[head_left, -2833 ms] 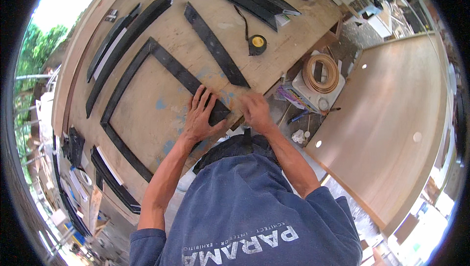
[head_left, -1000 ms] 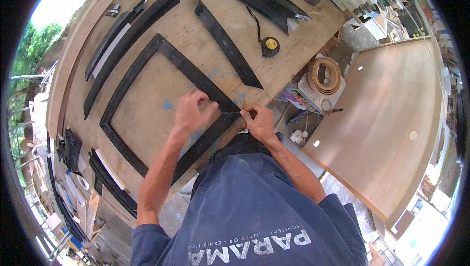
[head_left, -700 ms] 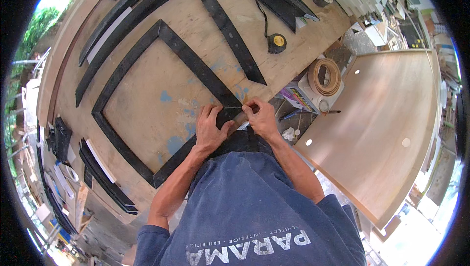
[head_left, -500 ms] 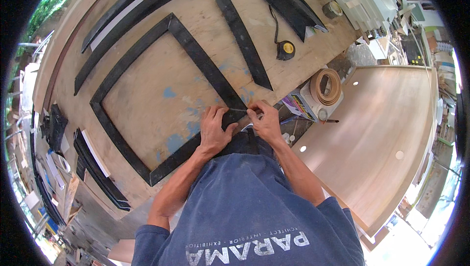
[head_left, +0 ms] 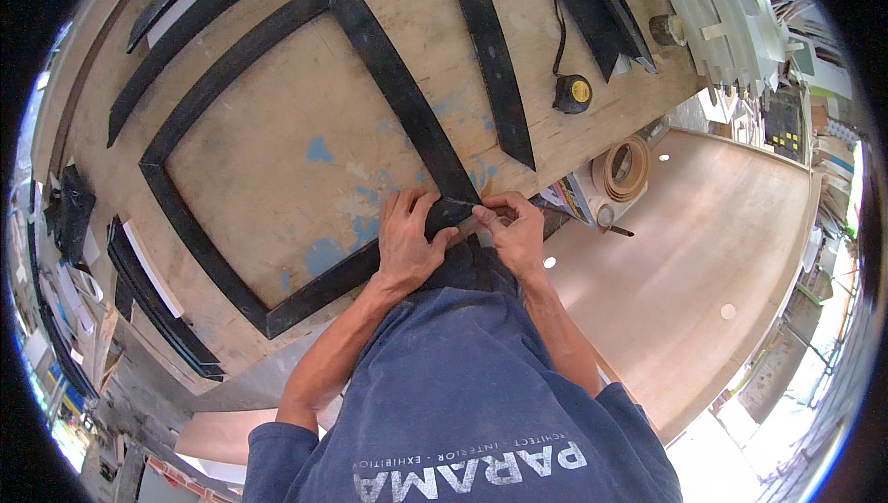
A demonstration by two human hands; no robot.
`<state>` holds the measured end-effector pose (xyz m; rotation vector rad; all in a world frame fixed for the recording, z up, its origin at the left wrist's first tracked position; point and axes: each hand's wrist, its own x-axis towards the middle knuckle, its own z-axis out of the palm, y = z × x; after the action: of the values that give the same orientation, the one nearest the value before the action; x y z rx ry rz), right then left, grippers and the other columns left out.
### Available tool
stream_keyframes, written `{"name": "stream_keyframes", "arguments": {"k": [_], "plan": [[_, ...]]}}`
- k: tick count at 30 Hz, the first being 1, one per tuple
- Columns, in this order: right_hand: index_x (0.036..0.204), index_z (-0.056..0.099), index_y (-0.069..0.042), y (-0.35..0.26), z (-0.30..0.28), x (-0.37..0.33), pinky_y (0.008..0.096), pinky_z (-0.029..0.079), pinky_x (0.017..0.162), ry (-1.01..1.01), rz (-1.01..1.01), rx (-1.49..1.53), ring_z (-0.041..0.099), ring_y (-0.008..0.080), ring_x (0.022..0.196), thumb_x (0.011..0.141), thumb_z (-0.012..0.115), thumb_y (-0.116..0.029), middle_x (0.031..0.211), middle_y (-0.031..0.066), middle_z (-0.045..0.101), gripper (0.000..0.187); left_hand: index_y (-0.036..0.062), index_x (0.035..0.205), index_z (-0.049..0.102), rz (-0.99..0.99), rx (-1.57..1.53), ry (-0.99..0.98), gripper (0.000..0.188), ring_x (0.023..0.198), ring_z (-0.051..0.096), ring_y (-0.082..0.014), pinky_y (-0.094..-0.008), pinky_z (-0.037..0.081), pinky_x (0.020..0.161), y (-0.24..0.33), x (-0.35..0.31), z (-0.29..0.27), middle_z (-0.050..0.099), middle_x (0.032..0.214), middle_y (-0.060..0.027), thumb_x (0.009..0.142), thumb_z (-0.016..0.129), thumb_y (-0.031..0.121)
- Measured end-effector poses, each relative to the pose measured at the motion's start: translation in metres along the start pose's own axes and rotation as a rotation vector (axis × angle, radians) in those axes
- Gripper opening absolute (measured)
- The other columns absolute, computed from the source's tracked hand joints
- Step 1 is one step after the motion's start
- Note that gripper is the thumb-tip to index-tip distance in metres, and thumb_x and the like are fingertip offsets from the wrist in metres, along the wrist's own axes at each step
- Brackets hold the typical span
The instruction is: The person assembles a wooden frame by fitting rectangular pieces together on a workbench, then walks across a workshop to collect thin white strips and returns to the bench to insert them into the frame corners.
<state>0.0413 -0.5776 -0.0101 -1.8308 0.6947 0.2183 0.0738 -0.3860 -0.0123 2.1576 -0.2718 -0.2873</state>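
Left hand has come down since a second ago: it was up in the air over the gap inside the black frame, and now it rests on the near bar. Its fingers are half bent and a bit spread, with the thumb apart from them. Right hand is at the corner's tip, its thumb and first finger close together. I can't tell if it pinches anything small there.

That black frame lies flat on the bench, with this corner close to the bench's edge, near the person's tummy. A thin line shows where the two bars meet.

To do this bit well, I think the left hand should press gently so the bar can't slide. Right fingertips should feel along the line for bumps, softly, so the two ends don't get pushed apart.
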Motion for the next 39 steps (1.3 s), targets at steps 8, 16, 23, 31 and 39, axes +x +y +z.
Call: {"name": "stream_keyframes", "arguments": {"k": [8,16,23,31,39], "plan": [[0.089,0.073,0.006,-0.009,-0.006,0.004,0.0276,0.054,0.069,-0.058,0.111,0.12,0.07,0.0146,0.076,0.083,0.081,-0.001,0.084,0.0088,0.071,0.012,0.0002,0.112,0.069,-0.03,-0.03,-0.028,0.051,0.106,0.057,-0.0363,-0.0461,0.046,0.093,0.005,0.004,-0.007,0.062,0.112,-0.0165,0.069,0.089,0.017],[0.089,0.074,0.005,-0.008,-0.008,0.005,0.0281,0.055,0.067,-0.064,0.124,0.153,0.069,0.0144,0.072,0.083,0.082,-0.002,0.081,0.0092,0.072,0.012,0.0042,0.115,0.07,-0.044,0.027,-0.045,0.052,0.106,0.056,-0.0315,-0.0447,0.04,0.09,0.008,0.007,-0.01,0.063,0.112,-0.0119,0.069,0.089,0.018],[0.088,0.074,0.004,-0.015,-0.012,0.009,0.0267,0.056,0.07,-0.089,0.209,0.16,0.071,0.0148,0.075,0.084,0.082,-0.004,0.082,0.0087,0.072,0.012,0.0043,0.117,0.069,-0.039,0.034,-0.078,0.052,0.106,0.055,-0.0327,-0.045,0.04,0.09,0.008,0.008,-0.011,0.062,0.113,-0.0129,0.07,0.088,0.018],[0.088,0.073,0.003,-0.009,-0.01,0.006,0.0294,0.054,0.07,-0.092,0.109,0.058,0.069,0.015,0.077,0.086,0.081,-0.006,0.084,0.0096,0.071,0.012,0.0023,0.123,0.063,0.014,0.023,-0.057,0.058,0.105,0.055,-0.0349,-0.0466,0.042,0.091,0.004,0.007,-0.01,0.061,0.113,-0.0155,0.071,0.087,0.016],[0.092,0.071,0.004,-0.003,-0.005,0.002,0.0285,0.054,0.069,-0.073,0.051,0.133,0.07,0.0153,0.076,0.088,0.078,-0.004,0.09,0.009,0.07,0.012,0.0072,0.136,0.058,-0.031,-0.131,-0.066,0.071,0.126,0.048,-0.0375,-0.0496,0.038,0.107,0.013,0.034,-0.036,0.051,0.135,-0.019,0.072,0.087,0.014]]}}
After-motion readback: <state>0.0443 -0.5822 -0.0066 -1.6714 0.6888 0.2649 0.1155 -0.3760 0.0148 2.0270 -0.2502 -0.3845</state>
